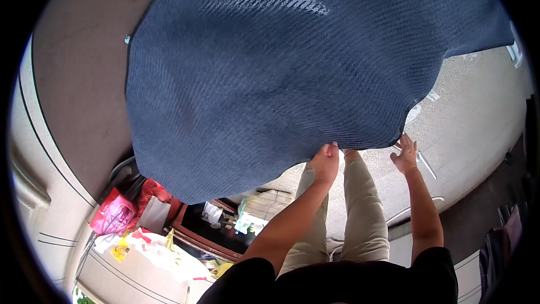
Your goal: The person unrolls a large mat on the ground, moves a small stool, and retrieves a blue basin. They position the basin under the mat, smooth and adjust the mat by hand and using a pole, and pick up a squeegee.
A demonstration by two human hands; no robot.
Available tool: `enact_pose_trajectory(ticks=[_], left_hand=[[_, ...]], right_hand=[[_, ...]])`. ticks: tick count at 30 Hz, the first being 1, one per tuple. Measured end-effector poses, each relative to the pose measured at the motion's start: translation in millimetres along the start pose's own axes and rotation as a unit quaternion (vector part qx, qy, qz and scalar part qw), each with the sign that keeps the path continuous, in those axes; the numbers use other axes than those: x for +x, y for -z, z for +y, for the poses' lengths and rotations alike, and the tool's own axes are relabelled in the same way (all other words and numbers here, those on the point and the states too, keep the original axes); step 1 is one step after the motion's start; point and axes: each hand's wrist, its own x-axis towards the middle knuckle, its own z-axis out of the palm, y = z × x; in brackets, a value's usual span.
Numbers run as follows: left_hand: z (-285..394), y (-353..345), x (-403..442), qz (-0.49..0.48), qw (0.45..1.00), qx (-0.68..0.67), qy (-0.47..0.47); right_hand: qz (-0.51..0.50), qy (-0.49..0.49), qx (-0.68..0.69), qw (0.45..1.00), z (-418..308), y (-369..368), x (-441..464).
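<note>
A large dark blue ribbed cloth (pixel 270 79) with a dark bound edge fills the upper middle of the view, and I cannot tell whether it is a blanket or a mat. A shiny pale streak crosses its upper part. My left hand (pixel 326 163) is closed on the near edge, fingers pinched together. To its right, my right hand (pixel 406 156) has its fingers stretched and apart, right beside the cloth's near right corner. Whatever the cloth lies over is mostly hidden, though metal bar ends (pixel 427 166) show past its right side.
At the lower left stand a red bag (pixel 112 212), a dark table with a reddish-brown rim (pixel 205 241) and a checked cloth (pixel 270 205). Dark clothes (pixel 498 253) are at the right edge. Speckled floor (pixel 478 95) shows on the right, brown floor (pixel 84 79) on the left.
</note>
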Motion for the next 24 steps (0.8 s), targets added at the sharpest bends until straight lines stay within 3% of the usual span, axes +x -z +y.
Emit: enact_pose_trajectory(ticks=[1, 2, 3, 5, 6, 8, 9, 10, 11, 13, 14, 15, 16, 17, 19, 22, 24], left_hand=[[27.2, 30.9, -0.2, 0.082, 0.984, 0.053, -0.149], [45.2, 57.2, 6.4, 0.154, 0.941, 0.056, -0.297], [65.4, 82.5, 13.5, 0.192, 0.905, 0.094, -0.368], [82.2, 112.8, 36.2, 0.256, 0.875, 0.176, -0.372], [91.3, 122.5, 52.1, 0.296, 0.854, 0.207, -0.375], [102.5, 135.7, 87.2, 0.300, 0.865, 0.241, -0.321], [113.6, 140.3, 102.1, 0.281, 0.884, 0.236, -0.290], [121.0, 143.1, 120.0, 0.260, 0.897, 0.248, -0.258], [129.3, 146.1, 134.8, 0.224, 0.915, 0.248, -0.226], [142.4, 137.8, 142.5, 0.229, 0.906, 0.321, -0.154], [145.3, 135.8, 144.7, 0.225, 0.909, 0.316, -0.154], [146.3, 134.7, 144.0, 0.221, 0.909, 0.324, -0.143], [146.9, 137.4, 141.5, 0.218, 0.906, 0.337, -0.134], [150.8, 140.5, 140.1, 0.221, 0.904, 0.337, -0.141], [153.0, 138.0, 138.5, 0.211, 0.895, 0.375, -0.115], [138.0, 132.4, 146.5, 0.262, 0.867, 0.376, -0.196], [135.9, 131.1, 149.1, 0.272, 0.853, 0.385, -0.222]], right_hand=[[0.003, -0.006, 0.207, 0.978, 48.0, -44.9, 13.0], [-0.017, -0.110, 0.420, 0.901, 35.7, -27.6, 16.0], [-0.034, -0.204, 0.607, 0.768, 16.7, -8.5, 24.8], [0.021, -0.313, 0.620, 0.719, 0.9, 3.2, 52.8], [0.093, -0.332, 0.610, 0.713, -5.7, 2.8, 70.4], [0.020, -0.430, 0.550, 0.715, -13.5, 17.7, 87.7], [0.012, -0.393, 0.683, 0.615, 37.1, -44.5, 115.5], [0.017, -0.454, 0.593, 0.665, 15.5, -21.1, 106.9], [0.026, -0.449, 0.567, 0.690, 11.8, -14.9, 99.5], [0.013, -0.365, 0.665, 0.652, 35.0, -26.7, 87.7], [0.018, -0.368, 0.660, 0.654, 30.7, -4.6, 80.1], [-0.038, -0.362, 0.405, 0.839, 8.8, 38.4, 64.3], [-0.094, -0.319, 0.114, 0.936, -6.7, 59.7, 51.8], [-0.090, -0.318, 0.120, 0.936, -3.0, 52.6, 52.6], [0.053, -0.253, 0.050, 0.965, 15.4, 35.9, 61.9], [0.255, -0.158, 0.045, 0.953, -15.7, 67.1, 97.9], [0.306, -0.105, -0.041, 0.945, -52.4, 113.4, 122.9]])
